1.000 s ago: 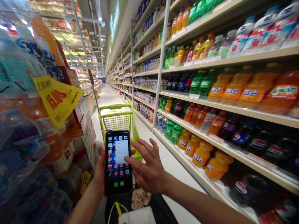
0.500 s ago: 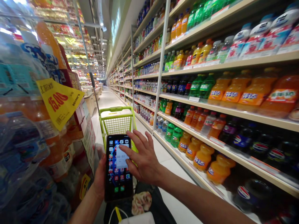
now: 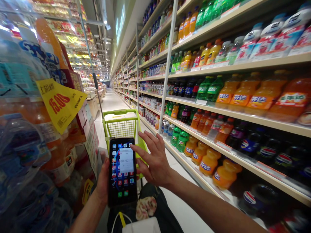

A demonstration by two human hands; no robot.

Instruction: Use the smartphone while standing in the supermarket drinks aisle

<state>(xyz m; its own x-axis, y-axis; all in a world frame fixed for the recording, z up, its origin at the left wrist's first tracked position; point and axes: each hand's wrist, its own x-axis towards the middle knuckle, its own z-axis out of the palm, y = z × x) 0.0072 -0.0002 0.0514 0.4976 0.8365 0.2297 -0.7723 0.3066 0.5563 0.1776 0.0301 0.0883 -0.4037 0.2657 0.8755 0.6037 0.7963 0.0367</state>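
A black smartphone (image 3: pixel 122 171) stands upright low in the middle of the view, its screen lit with app icons and a white timer box. My left hand (image 3: pixel 103 181) grips it along its left edge. My right hand (image 3: pixel 152 158) hovers just right of the screen with fingers spread, holding nothing. Behind the phone is a lime-green shopping cart (image 3: pixel 121 126) in the aisle.
Shelves of soda bottles (image 3: pixel 225 94) run along the right. Shrink-wrapped bottle packs with a yellow price tag (image 3: pixel 59 103) crowd the left. A white power bank (image 3: pixel 143 225) with a cable and a dark bag lie below the phone. The tiled aisle (image 3: pixel 109 100) stretches ahead.
My right hand tapped the screen, then drew back to the right. The white list on the screen became a timer box. The phone stayed in my left hand.
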